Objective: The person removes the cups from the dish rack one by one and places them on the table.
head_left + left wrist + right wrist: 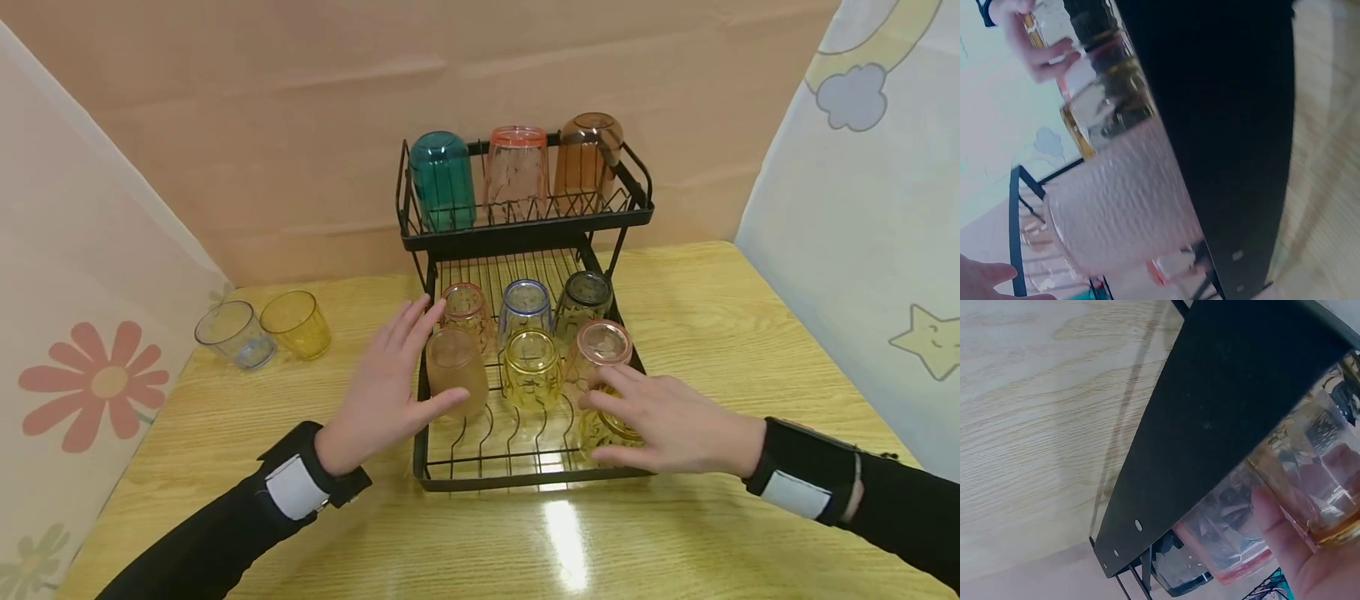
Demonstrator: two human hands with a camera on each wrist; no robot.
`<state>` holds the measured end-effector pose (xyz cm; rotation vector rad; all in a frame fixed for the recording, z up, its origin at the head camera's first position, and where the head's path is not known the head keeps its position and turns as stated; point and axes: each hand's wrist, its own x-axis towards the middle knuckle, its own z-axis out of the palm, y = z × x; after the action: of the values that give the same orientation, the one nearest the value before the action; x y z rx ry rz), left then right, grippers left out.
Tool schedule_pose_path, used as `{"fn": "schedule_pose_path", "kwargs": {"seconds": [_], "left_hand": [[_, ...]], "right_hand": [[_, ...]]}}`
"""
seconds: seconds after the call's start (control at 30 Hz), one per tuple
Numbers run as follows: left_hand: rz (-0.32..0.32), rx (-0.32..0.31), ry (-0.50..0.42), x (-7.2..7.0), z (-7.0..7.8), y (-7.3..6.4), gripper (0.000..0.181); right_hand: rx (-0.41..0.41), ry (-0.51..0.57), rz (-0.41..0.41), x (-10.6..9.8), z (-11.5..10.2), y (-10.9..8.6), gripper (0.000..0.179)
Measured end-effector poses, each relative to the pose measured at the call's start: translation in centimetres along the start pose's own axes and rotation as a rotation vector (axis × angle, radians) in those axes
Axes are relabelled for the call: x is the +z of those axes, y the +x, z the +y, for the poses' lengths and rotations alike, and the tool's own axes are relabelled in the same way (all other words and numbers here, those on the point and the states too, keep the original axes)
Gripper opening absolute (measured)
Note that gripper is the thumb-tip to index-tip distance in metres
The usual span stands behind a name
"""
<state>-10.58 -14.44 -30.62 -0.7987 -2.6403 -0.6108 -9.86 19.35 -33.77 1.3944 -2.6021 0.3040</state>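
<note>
My right hand [663,421] holds an upside-down yellow glass [596,433] at the front right corner of the rack's lower tier, thumb on the near side and fingers around its far side. In the right wrist view those fingers [1288,547] show beside the amber-tinted glass [1310,469]. Over the front left corner is my left hand [382,392], fingers spread and nothing held. Its thumb overlaps an upside-down frosted, pinkish-brown glass [456,367]. Between the hands stands another yellow glass [532,371], also inverted. Behind the right fingertips is a pink-rimmed glass [600,343].
The black two-tier dish rack [525,482] stands on a wooden table [360,533]. Red-rimmed [467,302], blue-rimmed [527,304] and dark grey [587,296] glasses form the lower back row. Teal [442,179], pink [517,171] and brown [588,158] glasses stand above. Clear [236,333] and yellow [296,325] tumblers are at left.
</note>
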Motion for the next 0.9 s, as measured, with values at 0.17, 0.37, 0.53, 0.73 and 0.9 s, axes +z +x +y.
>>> {"fn": "schedule_pose_path", "kwargs": {"seconds": [0.17,0.37,0.53,0.73,0.9], "left_hand": [[-0.031,0.013,-0.004,0.7,1.3,0.1,0.090],[-0.067,0.013,-0.040,1.4,2.5,0.2,0.090],[-0.092,0.003,-0.066,1.8,3.2,0.5,0.088],[-0.090,-0.013,-0.141,2.1,4.1,1.0,0.086],[-0.092,-0.041,-0.220,2.2,4.9,1.5,0.083]], "right_hand": [[-0.047,-0.034,0.067,0.4,0.1,0.2,0.034],[-0.086,-0.047,0.149,0.3,0.1,0.5,0.028],[-0.100,-0.034,0.211,-0.9,-0.1,1.1,0.027],[-0.101,-0.020,0.232,-3.3,-0.3,2.2,0.025],[-0.122,-0.028,0.270,-5.4,-0.3,3.3,0.023]]}}
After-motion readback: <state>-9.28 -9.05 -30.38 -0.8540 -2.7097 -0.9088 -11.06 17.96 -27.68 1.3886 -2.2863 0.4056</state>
